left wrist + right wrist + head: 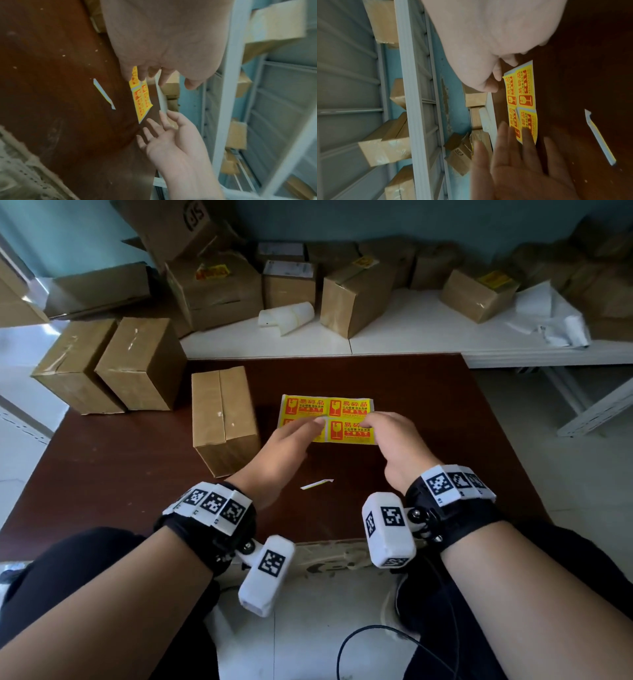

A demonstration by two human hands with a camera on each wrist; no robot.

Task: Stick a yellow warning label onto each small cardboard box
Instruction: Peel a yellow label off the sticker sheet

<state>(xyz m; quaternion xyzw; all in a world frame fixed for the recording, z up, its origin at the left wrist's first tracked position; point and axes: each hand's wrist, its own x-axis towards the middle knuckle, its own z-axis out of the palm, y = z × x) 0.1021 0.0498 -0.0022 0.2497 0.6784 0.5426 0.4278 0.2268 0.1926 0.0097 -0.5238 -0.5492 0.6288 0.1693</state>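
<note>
The left hand [287,440] reaches over the near left part of the label sheet [327,419] with its fingers stretched out and relaxed, gripping nothing. The right hand [394,443] sits at the sheet's near right corner with its fingers bent toward the edge; whether it already pinches a label there I cannot tell. The sheet lies flat on the dark brown table [137,474], four yellow labels in two rows, each with a red broken-glass sign and red Chinese writing; the large characters read 易碎品, the smaller lines are too fine to read. Since all four labels appear in place, peeling from this sheet seems only about to start.

Just left of the sheet stands a small cardboard box [224,419], taped shut and bare on top, probably the next to be labelled. Two more bare boxes [113,364] stand at the far left. On the white shelf [411,337] beyond, three boxes [356,299] already show yellow labels, others none, so the job looks partly done. A torn paper strip [317,484] lies near the wrists, and a curled white paper roll [287,316] rests on the shelf. One far box bears a round mark I cannot read with certainty.
</note>
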